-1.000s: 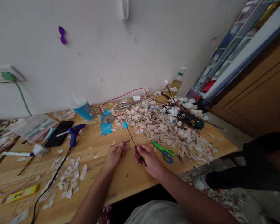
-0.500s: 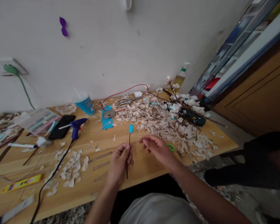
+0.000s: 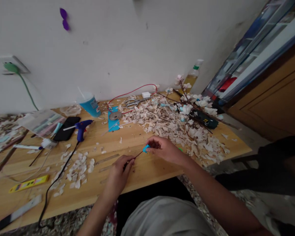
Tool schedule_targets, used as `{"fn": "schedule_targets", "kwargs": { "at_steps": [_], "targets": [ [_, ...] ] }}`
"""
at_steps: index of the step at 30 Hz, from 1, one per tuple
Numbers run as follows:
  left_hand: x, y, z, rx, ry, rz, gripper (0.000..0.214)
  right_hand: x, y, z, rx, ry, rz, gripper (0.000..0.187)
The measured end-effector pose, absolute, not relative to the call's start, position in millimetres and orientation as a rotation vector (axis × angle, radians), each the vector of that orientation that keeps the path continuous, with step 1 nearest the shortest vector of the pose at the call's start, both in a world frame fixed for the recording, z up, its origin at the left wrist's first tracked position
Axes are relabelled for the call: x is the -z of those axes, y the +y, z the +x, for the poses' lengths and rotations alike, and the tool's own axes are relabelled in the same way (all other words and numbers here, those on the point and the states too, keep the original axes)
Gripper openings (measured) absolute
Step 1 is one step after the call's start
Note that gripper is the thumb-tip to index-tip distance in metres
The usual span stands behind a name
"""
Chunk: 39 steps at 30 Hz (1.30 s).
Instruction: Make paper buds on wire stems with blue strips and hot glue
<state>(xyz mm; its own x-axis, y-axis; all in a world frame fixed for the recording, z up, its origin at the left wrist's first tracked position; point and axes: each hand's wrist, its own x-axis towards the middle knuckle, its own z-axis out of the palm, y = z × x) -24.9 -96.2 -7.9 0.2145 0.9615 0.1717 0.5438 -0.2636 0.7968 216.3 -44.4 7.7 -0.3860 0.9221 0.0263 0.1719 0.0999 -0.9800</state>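
Observation:
A thin dark twig (image 3: pixel 138 155) is pinched in my left hand (image 3: pixel 122 168), above the wooden table near its front edge. On the twig's far end sits a small blue piece (image 3: pixel 145 148), which looks like paper or foam. My right hand (image 3: pixel 164 149) grips that blue piece between thumb and fingers. The twig slants up to the right between the two hands. Part of a green ring (image 3: pixel 180 149) shows behind my right wrist.
Pale petal-like flakes (image 3: pixel 162 121) are heaped behind my right hand, beside flowering branches (image 3: pixel 186 108). A blue glue gun (image 3: pixel 81 128), black phone (image 3: pixel 67 128) and blue cup (image 3: pixel 90 105) stand left. Scissors (image 3: pixel 134 103) lie at the back. A person's dark-clothed leg (image 3: pixel 257 173) is at right.
My right hand has closed on the blue piece. The twig has tilted from nearly upright to slanting right, and my left hand has turned with it. The view has shifted slightly.

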Motion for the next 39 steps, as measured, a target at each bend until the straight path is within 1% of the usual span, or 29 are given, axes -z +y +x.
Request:
{"fn": "schedule_targets", "kwargs": {
  "at_steps": [3,6,12,17,22,26,29,31,33,36,39],
  "targets": [
    [11.1,-98.5,-32.4,-0.851,1.337,2.101,0.022,-7.0,-50.6,215.4,-1.320,-1.770,-1.080,0.024],
    [14.1,-98.7,-36.2,-0.797,1.286,2.274,0.023,-5.8,-57.4,214.1,-1.285,-1.866,-1.099,0.018],
    [26.1,-92.2,-38.8,-0.779,1.198,2.430,0.021,10.8,-65.6,211.4,-1.400,-1.799,-1.148,0.015],
    [37.4,-85.5,-43.8,-0.716,1.232,2.477,0.023,26.7,-67.2,205.5,-1.446,-1.730,-1.167,0.023],
    [49.8,-72.2,-44.4,-0.774,1.389,2.515,0.024,34.6,-59.6,197.7,-1.335,-1.747,-1.176,0.024],
    [56.0,-65.1,-44.2,-0.811,1.448,2.515,0.027,45.3,-49.9,192.6,-1.370,-1.562,-1.166,0.032],
    [52.7,-61.2,-45.3,-0.788,1.415,2.532,0.031,56.6,-41.9,189.8,-1.424,-1.476,-1.122,0.025],
    [47.8,-57.0,-44.8,-0.763,1.416,2.540,0.031,62.0,-36.0,188.0,-1.403,-1.472,-1.114,0.019],
    [43.6,-51.0,-43.2,-0.757,1.444,2.543,0.030,64.5,-29.3,186.1,-1.353,-1.474,-1.123,0.019],
    [43.0,-40.9,-41.6,-0.793,1.489,2.553,0.030,66.3,-17.9,183.8,-1.370,-1.435,-1.091,0.026],
    [47.7,-35.6,-43.1,-0.876,1.558,2.541,0.028,70.1,-9.4,182.9,-1.473,-1.317,-0.987,0.045]
  ]
}}
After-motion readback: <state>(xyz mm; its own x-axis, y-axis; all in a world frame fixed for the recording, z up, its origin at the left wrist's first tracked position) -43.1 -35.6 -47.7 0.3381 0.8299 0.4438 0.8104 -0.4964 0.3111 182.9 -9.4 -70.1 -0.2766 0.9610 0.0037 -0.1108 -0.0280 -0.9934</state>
